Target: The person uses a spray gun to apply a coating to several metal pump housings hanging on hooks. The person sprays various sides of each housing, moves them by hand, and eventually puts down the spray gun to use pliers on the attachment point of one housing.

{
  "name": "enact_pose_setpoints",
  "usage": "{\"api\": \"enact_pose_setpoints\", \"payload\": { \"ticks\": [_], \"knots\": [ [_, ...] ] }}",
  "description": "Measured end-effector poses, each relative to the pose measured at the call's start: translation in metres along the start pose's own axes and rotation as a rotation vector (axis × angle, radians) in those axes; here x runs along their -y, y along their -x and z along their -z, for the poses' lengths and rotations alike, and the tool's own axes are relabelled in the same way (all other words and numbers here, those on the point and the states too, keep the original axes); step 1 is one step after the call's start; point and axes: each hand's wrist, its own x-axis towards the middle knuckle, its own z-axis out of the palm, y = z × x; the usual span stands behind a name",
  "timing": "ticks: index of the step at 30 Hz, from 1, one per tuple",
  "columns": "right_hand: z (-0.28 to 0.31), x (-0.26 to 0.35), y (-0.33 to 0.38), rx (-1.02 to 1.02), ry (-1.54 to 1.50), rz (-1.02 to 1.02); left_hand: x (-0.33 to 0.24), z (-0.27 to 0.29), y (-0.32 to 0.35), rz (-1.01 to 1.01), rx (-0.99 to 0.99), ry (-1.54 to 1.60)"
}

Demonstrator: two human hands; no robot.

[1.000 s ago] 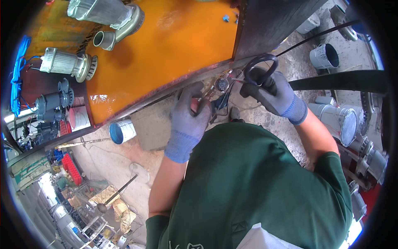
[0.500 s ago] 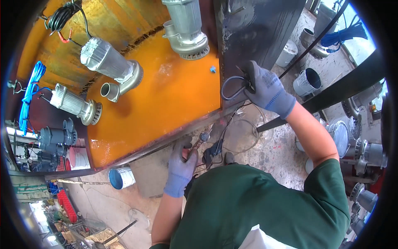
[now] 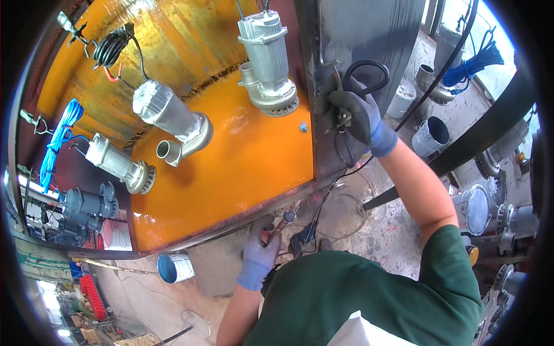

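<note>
My left hand (image 3: pixel 259 254), in a blue-grey glove, is closed around what looks like a spray gun (image 3: pixel 288 217) with a round metal end, below the front edge of the orange-coated booth. Raised beside the dark metal panel, my right hand (image 3: pixel 365 124) is gloved and closed on a dark looped cable (image 3: pixel 375 64). A small metal fitting (image 3: pixel 344 119) shows at its fingers; part of the grip is hidden. Silver-coated pumps hang in the booth: one upright (image 3: pixel 268 63), one tilted with an open outlet (image 3: pixel 173 118), and a smaller one (image 3: pixel 119 164) at left.
A dark metal panel (image 3: pixel 369 34) borders the booth on the right. A dark slanted bar (image 3: pixel 461 138) crosses the right side. Buckets, including a white one (image 3: pixel 430 136) and a blue-lined one (image 3: pixel 176 267), stand on the floor. Hoses lie near my feet. More pumps are at far right.
My right hand has turned and moved slightly left, with the cable loop now above it. The view has shifted, so the booth and pumps sit lower and farther right. My left hand keeps its grip.
</note>
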Motion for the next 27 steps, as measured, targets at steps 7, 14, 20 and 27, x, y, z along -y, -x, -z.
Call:
{"api": "enact_pose_setpoints", "payload": {
  "ticks": [7,14,20,27],
  "knots": [
    [-0.023,0.003,-0.009,-0.058,-0.025,0.041,-0.022,0.006,-0.003,0.086,0.019,0.078],
    [-0.017,-0.089,0.053,0.284,0.913,0.102,0.004,-0.004,0.007,0.1,-0.021,0.027],
    [-0.028,-0.047,0.113,0.278,0.404,-0.622,-0.02,0.011,0.001,0.059,-0.013,0.067],
    [-0.053,-0.057,0.147,0.555,0.847,-0.313,-0.019,0.011,0.002,0.126,0.029,0.048]
  ]
}}
